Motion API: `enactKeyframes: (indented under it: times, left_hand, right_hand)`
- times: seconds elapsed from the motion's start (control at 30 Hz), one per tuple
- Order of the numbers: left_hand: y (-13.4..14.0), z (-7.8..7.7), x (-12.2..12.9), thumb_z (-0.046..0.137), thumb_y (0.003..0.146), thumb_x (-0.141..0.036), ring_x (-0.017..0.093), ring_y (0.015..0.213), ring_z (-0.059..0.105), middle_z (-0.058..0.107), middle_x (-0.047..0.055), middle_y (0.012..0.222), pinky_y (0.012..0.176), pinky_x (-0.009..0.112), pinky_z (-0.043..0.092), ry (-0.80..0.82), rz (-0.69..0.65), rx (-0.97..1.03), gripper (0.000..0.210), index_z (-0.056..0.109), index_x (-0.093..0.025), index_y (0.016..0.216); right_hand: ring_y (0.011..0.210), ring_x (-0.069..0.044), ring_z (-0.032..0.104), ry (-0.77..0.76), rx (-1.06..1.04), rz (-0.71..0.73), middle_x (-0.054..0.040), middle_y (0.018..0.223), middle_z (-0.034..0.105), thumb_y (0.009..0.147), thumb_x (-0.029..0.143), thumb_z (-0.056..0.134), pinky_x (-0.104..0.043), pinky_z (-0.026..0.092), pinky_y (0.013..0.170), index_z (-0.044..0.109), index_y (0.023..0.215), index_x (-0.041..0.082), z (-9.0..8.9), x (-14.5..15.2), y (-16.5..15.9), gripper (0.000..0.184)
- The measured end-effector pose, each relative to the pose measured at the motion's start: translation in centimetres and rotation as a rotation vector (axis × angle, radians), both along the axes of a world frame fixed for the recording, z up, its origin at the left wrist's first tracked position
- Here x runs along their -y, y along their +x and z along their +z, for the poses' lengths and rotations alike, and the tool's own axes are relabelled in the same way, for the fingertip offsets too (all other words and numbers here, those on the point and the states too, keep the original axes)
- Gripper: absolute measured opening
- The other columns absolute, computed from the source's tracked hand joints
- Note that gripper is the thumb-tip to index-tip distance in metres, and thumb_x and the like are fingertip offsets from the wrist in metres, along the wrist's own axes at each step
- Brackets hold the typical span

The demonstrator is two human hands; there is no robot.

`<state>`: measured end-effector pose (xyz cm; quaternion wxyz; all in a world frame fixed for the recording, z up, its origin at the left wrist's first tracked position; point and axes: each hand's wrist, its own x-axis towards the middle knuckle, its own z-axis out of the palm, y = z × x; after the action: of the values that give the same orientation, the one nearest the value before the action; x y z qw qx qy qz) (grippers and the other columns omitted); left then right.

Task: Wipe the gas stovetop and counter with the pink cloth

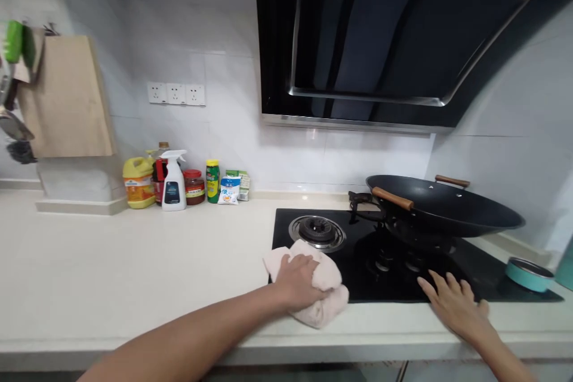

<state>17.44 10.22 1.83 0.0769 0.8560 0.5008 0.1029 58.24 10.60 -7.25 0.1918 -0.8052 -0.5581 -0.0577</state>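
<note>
My left hand [299, 284] presses down on a pale pink cloth [329, 274], its fingers bent over the bunched fabric. The cloth lies across the front left corner of the black glass gas stove [358, 284] and onto the white counter. Just behind it is the left burner [317, 231], with a bare metal ring. My right hand [456, 304] rests palm down at the stove's front edge, fingers spread, holding nothing. Two control knobs [383, 264] sit on the glass to its left. A large black wok [439, 203] with wooden handles stands over the right burner.
A range hood [358, 42] hangs low above the stove. Along the back wall stand a yellow jug [138, 184], a white spray bottle [173, 182], jars and packets. A turquoise round container [529, 274] sits at the stove's right end. A cutting board [67, 98] hangs at left.
</note>
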Motion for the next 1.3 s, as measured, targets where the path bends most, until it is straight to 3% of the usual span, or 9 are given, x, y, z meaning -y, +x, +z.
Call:
enactKeyframes:
  times: [0.13,0.3,0.53,0.8,0.93,1.07,1.17,1.3]
  left_hand:
    - [6.6,-0.2,-2.8,0.046,0.079,-0.079,0.035,0.144,0.034,0.043,0.011,0.156,0.119,0.06,0.014,-0.051,-0.172,0.012,0.084,0.048,-0.027,0.144]
    - [13.3,0.3,-8.0,0.048,0.084,-0.064,0.032,0.135,0.046,0.058,0.01,0.143,0.118,0.055,0.022,-0.038,-0.165,-0.009,0.062,0.056,-0.028,0.134]
    - [15.9,1.7,-13.7,0.048,0.084,-0.058,0.031,0.134,0.048,0.057,0.008,0.143,0.116,0.047,0.028,-0.07,-0.216,-0.102,0.061,0.055,-0.025,0.136]
    - [20.3,1.5,-20.0,0.038,0.085,-0.072,0.036,0.14,0.04,0.049,0.014,0.151,0.117,0.053,0.023,-0.087,-0.124,-0.144,0.078,0.046,-0.023,0.145]
    - [20.2,1.6,-23.9,0.039,0.083,-0.077,0.036,0.14,0.04,0.046,0.017,0.153,0.116,0.053,0.024,-0.104,-0.09,-0.159,0.085,0.046,-0.02,0.146]
    - [18.0,2.0,-27.9,0.04,0.082,-0.078,0.035,0.138,0.044,0.049,0.016,0.15,0.114,0.05,0.028,-0.103,-0.012,-0.17,0.083,0.049,-0.021,0.143]
    - [14.4,2.1,-30.9,0.037,0.082,-0.08,0.036,0.136,0.046,0.051,0.018,0.149,0.112,0.051,0.031,-0.091,0.083,-0.173,0.087,0.048,-0.019,0.143]
    - [7.5,1.8,-34.2,0.033,0.082,-0.082,0.039,0.134,0.048,0.05,0.019,0.149,0.109,0.053,0.033,-0.068,0.218,-0.196,0.09,0.046,-0.02,0.146]
  right_hand:
    - [0.143,-0.047,0.032,-0.018,0.03,0.0,-0.0129,0.148,0.05,0.079,0.061,0.036,-0.08,0.028,0.1,0.064,0.129,0.031,0.1,0.2,-0.1,0.065]
    - [0.145,-0.046,0.03,-0.023,0.054,0.014,-0.0106,0.15,0.049,0.08,0.056,0.035,-0.079,0.03,0.102,0.064,0.129,0.032,-0.4,0.3,0.2,0.062]
    - [0.146,-0.044,0.029,-0.015,0.079,0.03,-0.009,0.149,0.051,0.075,0.055,0.043,-0.077,0.033,0.103,0.065,0.127,0.033,-1.9,-0.3,1.4,0.06]
    - [0.148,-0.042,0.025,-0.073,0.199,0.035,-0.0035,0.153,0.047,0.074,0.05,0.042,-0.077,0.026,0.107,0.069,0.122,0.036,-3.7,-0.4,2.9,0.057]
    - [0.148,-0.04,0.026,-0.018,0.195,0.036,-0.0016,0.152,0.048,0.077,0.052,0.037,-0.077,0.023,0.108,0.069,0.122,0.038,-4.0,0.0,3.2,0.057]
    - [0.146,-0.042,0.029,-0.028,0.207,0.047,-0.004,0.149,0.052,0.07,0.053,0.045,-0.076,0.024,0.109,0.072,0.115,0.036,-3.7,0.4,3.6,0.056]
    - [0.141,-0.043,0.037,-0.019,0.235,0.087,-0.0062,0.144,0.057,0.064,0.051,0.048,-0.073,0.025,0.111,0.075,0.111,0.034,-3.4,0.5,3.7,0.056]
    - [0.139,-0.037,0.043,0.098,0.201,0.025,-0.0038,0.138,0.061,0.073,0.047,0.039,-0.065,0.035,0.109,0.075,0.112,0.034,-3.2,0.5,3.5,0.055]
